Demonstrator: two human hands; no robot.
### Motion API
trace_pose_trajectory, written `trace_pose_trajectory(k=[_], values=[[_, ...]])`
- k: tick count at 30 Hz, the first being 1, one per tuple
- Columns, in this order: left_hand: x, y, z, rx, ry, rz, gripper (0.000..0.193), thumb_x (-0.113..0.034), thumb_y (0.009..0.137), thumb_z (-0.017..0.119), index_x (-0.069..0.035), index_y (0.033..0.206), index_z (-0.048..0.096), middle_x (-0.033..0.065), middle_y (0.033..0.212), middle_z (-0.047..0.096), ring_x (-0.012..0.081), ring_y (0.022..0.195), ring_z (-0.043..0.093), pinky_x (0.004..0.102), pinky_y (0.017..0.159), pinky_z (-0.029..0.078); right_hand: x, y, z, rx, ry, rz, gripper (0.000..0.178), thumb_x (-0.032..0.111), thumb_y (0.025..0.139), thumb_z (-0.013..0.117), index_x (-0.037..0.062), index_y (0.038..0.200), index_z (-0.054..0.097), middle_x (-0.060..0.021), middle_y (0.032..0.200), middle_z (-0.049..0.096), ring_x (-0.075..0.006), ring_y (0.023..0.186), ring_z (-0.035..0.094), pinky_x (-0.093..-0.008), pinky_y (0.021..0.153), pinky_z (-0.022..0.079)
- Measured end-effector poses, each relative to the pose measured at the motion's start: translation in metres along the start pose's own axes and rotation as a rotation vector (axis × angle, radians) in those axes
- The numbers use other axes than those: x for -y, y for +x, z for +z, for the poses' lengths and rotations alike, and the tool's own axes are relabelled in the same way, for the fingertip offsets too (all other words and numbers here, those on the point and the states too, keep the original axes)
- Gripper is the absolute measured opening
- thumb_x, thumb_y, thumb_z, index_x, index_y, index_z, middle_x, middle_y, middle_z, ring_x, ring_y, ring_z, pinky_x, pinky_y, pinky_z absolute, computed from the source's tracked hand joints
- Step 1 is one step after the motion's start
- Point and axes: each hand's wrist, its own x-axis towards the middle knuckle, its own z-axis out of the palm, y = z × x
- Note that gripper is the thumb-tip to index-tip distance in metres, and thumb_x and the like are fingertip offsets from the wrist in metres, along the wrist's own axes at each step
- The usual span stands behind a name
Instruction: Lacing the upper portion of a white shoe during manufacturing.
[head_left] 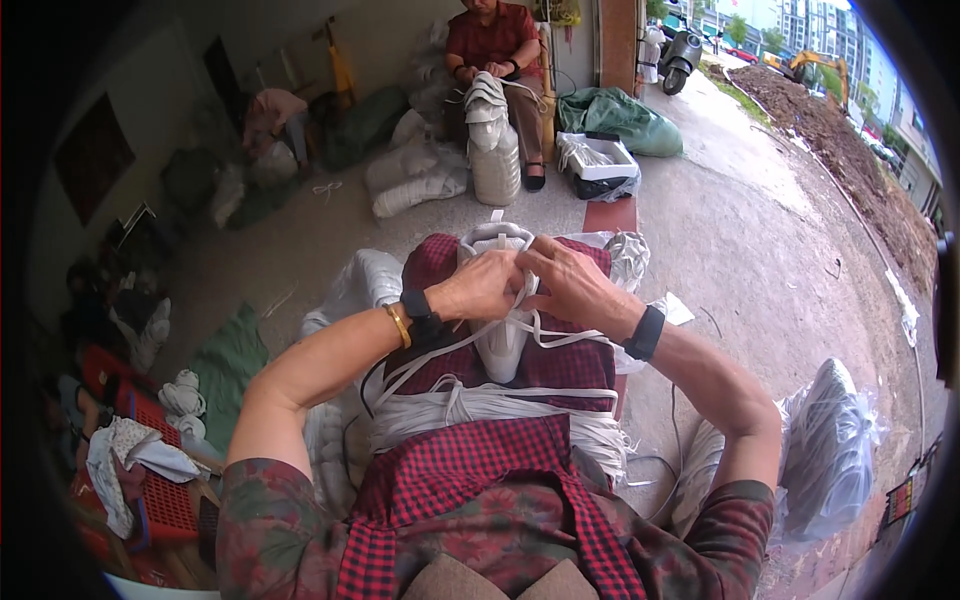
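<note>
I have the white sneaker (500,350) on the checked apron (580,372), right grip (578,285) pinching its shoelace (437,352), left grip (478,285) curled close, its hold hidden from me; a hard pull could twist the sneaker, or slack could snag the lace bundle (460,408).

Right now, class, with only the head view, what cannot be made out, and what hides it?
All in the head view:
Part of the white lace-up shoe's upper: covered by the bare left hand and bare right hand.
Upper head of the seated person in a dark red shirt: cut off by the top edge.
Whether anyone sits in the distant yellow excavator: too small.
</note>
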Motion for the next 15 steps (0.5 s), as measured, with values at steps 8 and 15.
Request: trace_pose_trajectory(k=[8, 15], values=[[-0.009, -0.009, -0.007, -0.134, -0.107, 0.019, 0.008, -0.001, 0.069, 0.065, 0.006, 0.069, 0.062, 0.0124, 0.081, 0.057, 0.0268, 0.072, 0.059, 0.037, 0.063, 0.046, -0.008, 0.002, 0.007, 0.05, -0.131, -0.117, 0.037, 0.013, 0.074, 0.077, -0.0007, 0.104, 0.061, -0.0149, 0.103, 0.055, -0.0327, 0.097, 0.061, -0.0422, 0.08, 0.054], [0.006, -0.03, -0.046, -0.326, -0.011, -0.136, 0.007, -0.008, 0.075, 0.07, -0.003, 0.078, 0.073, 0.005, 0.075, 0.056, 0.0133, 0.064, 0.056, 0.0287, 0.056, 0.044, -0.013, -0.003, 0.003, 0.043, -0.075, -0.178, 0.02, 0.008, 0.075, 0.072, -0.0002, 0.092, 0.066, -0.013, 0.098, 0.057, -0.0312, 0.092, 0.063, -0.0404, 0.081, 0.053]])
